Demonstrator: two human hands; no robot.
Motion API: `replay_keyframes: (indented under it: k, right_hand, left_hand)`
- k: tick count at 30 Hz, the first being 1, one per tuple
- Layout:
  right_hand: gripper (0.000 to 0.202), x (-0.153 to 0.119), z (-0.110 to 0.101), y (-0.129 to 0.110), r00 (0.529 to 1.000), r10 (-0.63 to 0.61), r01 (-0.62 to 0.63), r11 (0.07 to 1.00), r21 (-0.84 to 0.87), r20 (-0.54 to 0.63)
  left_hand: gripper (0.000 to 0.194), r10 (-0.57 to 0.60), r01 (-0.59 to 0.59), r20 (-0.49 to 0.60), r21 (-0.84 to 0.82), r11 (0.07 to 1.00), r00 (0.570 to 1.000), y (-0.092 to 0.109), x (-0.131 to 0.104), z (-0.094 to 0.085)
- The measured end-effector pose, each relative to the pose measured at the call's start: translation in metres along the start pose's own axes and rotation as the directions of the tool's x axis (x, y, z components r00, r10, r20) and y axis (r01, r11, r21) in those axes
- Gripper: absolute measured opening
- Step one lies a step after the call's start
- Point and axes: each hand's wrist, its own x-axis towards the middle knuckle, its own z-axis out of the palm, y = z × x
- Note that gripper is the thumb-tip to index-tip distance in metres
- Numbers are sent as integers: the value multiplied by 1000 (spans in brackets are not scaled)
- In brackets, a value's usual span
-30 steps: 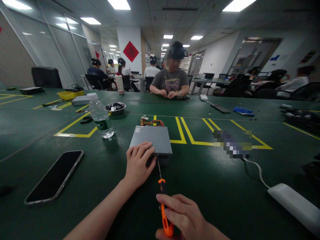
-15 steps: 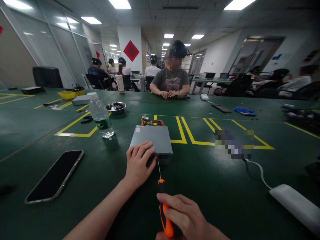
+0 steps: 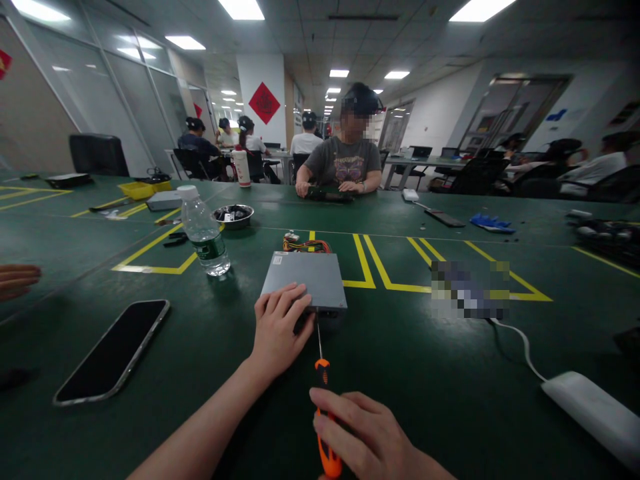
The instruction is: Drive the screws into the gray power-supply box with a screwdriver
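Note:
A grey metal computer power supply (image 3: 307, 273) lies on the green table, its bundle of coloured cables (image 3: 307, 245) behind it. My left hand (image 3: 283, 323) grips its near left corner, fingers on the top and thumb at the front side. My right hand (image 3: 367, 430) has its fingers around the handle of an orange and black screwdriver (image 3: 323, 370). The screwdriver's shaft points away from me, and its tip meets the near side of the power supply. The exact spot under the tip is too small to make out.
To the left are a phone (image 3: 114, 353), a water bottle (image 3: 205, 233) and a metal bowl (image 3: 233, 215). Another person's hand (image 3: 19, 280) shows at the left edge. On the right lie a white power strip (image 3: 593, 417) and blue gloves (image 3: 490, 222). A person (image 3: 343, 160) sits opposite.
My right hand's fingers have shifted and the screwdriver handle has turned; the power supply stays put. Another person's hand has appeared at the left edge. The person opposite now handles a dark object.

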Motion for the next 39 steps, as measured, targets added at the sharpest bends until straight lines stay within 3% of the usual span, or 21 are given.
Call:
replay_keyframes:
  k: [3,8,12,15,22,26,30,39]
  right_hand:
    - [25,3,-1,-2,999,-15,17,999,-50,38]
    - [19,-2,6,-1,993,-34,31,999,-29,-111]
    - [29,0,4,-1,999,23,-23,1000,-8,-36]
    - [30,4,2,-2,999,-28,30,998,-47,36]
    - [24,0,9,-1,997,-44,42,998,-44,-61]
    - [31,7,6,-2,1000,10,-10,1000,6,-23]
    - [31,12,5,-4,999,-44,46,997,-64,24]
    - [25,2,13,-2,998,-40,38,999,-28,-57]
  left_hand:
    - [22,-1,1,1,-4,1000,1000,0,0,0]
    - [22,-9,9,4,-2,1000,1000,1,0,0]
    - [21,-7,7,-3,4,1000,1000,0,0,0]
    - [21,-7,7,-1,1,1000,1000,0,0,0]
    - [21,-11,11,-1,-1,1000,1000,1,0,0]
    - [21,-16,16,5,-3,1000,1000,0,-1,0]
    - [21,-16,17,10,-4,1000,1000,0,-1,0]
    - [20,-21,21,16,-5,1000,1000,0,-1,0]
